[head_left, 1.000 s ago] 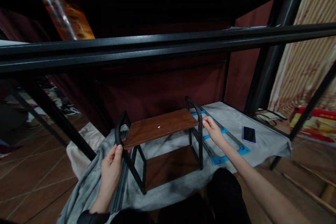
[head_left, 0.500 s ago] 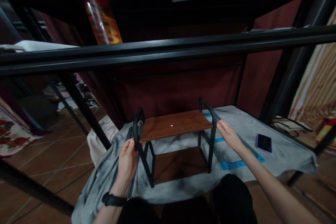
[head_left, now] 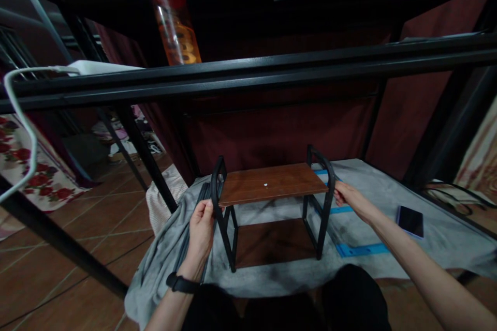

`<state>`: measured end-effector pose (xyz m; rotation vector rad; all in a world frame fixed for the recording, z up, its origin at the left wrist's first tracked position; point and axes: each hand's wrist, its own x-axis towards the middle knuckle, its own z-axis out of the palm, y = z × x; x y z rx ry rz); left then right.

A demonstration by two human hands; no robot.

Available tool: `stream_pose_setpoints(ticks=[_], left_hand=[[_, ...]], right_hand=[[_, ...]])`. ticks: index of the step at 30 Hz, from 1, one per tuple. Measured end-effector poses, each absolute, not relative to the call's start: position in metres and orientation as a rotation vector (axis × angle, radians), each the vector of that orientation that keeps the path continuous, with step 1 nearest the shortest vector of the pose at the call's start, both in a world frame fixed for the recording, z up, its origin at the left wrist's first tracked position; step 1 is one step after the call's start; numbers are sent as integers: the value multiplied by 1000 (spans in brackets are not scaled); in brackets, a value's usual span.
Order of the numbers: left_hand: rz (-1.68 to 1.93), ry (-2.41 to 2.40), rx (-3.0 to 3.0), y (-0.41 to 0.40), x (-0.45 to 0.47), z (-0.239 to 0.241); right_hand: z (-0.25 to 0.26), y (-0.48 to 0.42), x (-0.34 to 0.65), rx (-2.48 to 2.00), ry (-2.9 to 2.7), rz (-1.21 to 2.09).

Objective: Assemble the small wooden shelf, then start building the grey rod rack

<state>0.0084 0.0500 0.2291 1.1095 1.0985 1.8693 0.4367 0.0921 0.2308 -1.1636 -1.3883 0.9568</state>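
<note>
A small two-tier shelf [head_left: 272, 183] with brown wooden boards and black metal side frames stands upright on a grey cloth. A small white spot marks its upper board; the lower board [head_left: 274, 243] rests close to the cloth. At the left frame, my left hand [head_left: 202, 227] is closed, thumb and fingers pinching by the front corner of the upper board. My right hand [head_left: 351, 200] is closed too, its curled fingers against the outer side of the right frame. Whatever those fingertips hold is hidden. A dark band [head_left: 182, 283] circles my left wrist.
A black metal bar [head_left: 248, 72] crosses in front, above the shelf. On it stand an orange bottle [head_left: 176, 20] and a white device [head_left: 101, 67] with a cable. A phone [head_left: 410, 221] and a blue-edged clear sheet [head_left: 361, 250] lie on the grey cloth [head_left: 446, 248] at right.
The view has shifted left, so everything appears further right. My right hand's fingers have curled in more tightly beside the frame. My left hand stays at the left corner.
</note>
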Motion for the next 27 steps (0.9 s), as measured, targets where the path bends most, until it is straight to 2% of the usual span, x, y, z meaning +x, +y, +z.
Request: stream_pose_setpoints(ticks=[3, 13, 23, 27], left_hand=[[1895, 1101, 1058, 52, 9, 230], [1927, 1114, 1013, 60, 4, 227], [1906, 1132, 1077, 56, 5, 230], [1901, 1166, 1108, 57, 4, 229]], right_hand=[[234, 92, 435, -1208, -1407, 948], [231, 82, 441, -1151, -1674, 564], [231, 83, 439, -1209, -1793, 512], [235, 88, 437, -1135, -1700, 693]])
